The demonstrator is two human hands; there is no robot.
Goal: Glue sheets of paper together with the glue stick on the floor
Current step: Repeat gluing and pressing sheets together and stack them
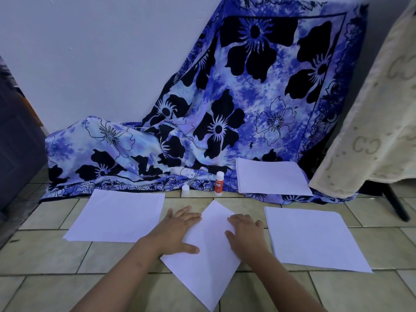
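left hand (177, 230): flat, palm down, fingers straight and spread, pressing on the left edge of the centre sheet; grips nothing.
right hand (245, 233): also flat, fingers extended, pressing on the sheet's right edge; grips nothing.
centre sheet (207, 253): white paper lying on the tiled floor (56, 287), turned diamond-wise, one corner toward the person and one toward the wall. Can't tell whether it is one layer or several.
glue stick (219, 183): upright, uncapped, orange label, at the far edge of the bare floor on the hem of the cloth, beyond the centre sheet and clear of both hands.
cap (185, 191): white, standing just left of the glue stick, apart from it.
left paper (117, 216): white sheets flat on the floor, left of the left hand, its near-right corner close to the wrist.
right paper (315, 237): stack flat on the floor, right of the right hand.
far stack (272, 176): white sheets lying on the cloth, right of the glue stick.
cloth (247, 97): blue floral print, draped down the wall onto the floor.
blanket (382, 109): cream, hanging at the right edge.
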